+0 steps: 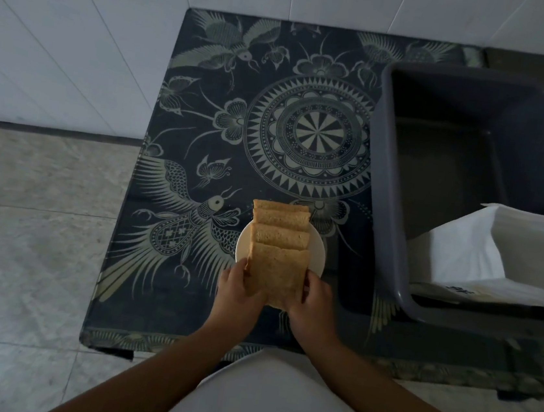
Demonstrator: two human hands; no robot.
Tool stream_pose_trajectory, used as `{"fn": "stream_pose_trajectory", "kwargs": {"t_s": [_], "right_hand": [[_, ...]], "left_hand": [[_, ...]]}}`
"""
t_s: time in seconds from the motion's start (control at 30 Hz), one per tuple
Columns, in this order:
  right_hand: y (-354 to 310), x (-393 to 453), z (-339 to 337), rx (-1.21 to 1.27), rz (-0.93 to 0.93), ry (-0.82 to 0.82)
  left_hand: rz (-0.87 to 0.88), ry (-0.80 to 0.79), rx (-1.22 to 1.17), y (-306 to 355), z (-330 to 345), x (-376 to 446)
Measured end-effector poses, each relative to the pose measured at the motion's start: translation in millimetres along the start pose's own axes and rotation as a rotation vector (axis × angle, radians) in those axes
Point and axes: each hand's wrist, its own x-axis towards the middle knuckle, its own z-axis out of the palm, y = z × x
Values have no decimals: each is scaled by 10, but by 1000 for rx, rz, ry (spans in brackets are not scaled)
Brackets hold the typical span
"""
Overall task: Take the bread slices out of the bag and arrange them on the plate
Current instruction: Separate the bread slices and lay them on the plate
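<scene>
Head view: nearest bread slice between both hands.

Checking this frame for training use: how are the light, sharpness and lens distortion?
Head view: dim, even light, no glare; the bread and plate stay sharp; the wide-angle lens bows the table edges and the bin.

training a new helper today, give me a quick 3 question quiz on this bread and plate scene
1. True or false: both hands grip the nearest bread slice.
2. Where does the white bag lie? A) on the floor B) in the grey tub C) on the plate
3. What pattern is printed mid-cloth on the table?

Key: 1 true, left hand and right hand at its sides; 2 B; 3 a round medallion.
</scene>
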Motion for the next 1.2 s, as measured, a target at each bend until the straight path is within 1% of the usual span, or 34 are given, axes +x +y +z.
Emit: {"fn": "stream_pose_trajectory", "kwargs": {"t_s": [0.2,0.33,0.53,0.63,0.7,0.77,0.8,0.83,0.9,1.03,1.2], "right_hand": [[31,77,-17,-7,-10,-53],[40,87,-22,13,-18,-86],[73,136,-86,-20,2,-85],[70,167,-135,-56,1,-123],[60,211,-187,-73,4,-89],[58,296,-260,-2,9,-21],[49,336,-295,57,14,8],[38,369,-326,119,31,19],[33,417,-357,221,54,-10],[63,469,-345,290,39,-81],[146,527,-328,399,145,-70]], "left_hand": [[-9,17,32,3,-24,55],[-14,-1,26,-11,-23,81],[10,-44,10,-47,-12,91],[7,-26,-37,-50,-71,134],[1,-16,-151,-13,-126,161],[-12,-41,-355,64,-177,201],[-6,-59,-413,106,-198,234],[9,-81,-436,137,-215,270],[34,-127,-455,184,-216,320],[19,-189,-475,139,-159,399],[-25,-236,-501,73,-134,444]]}}
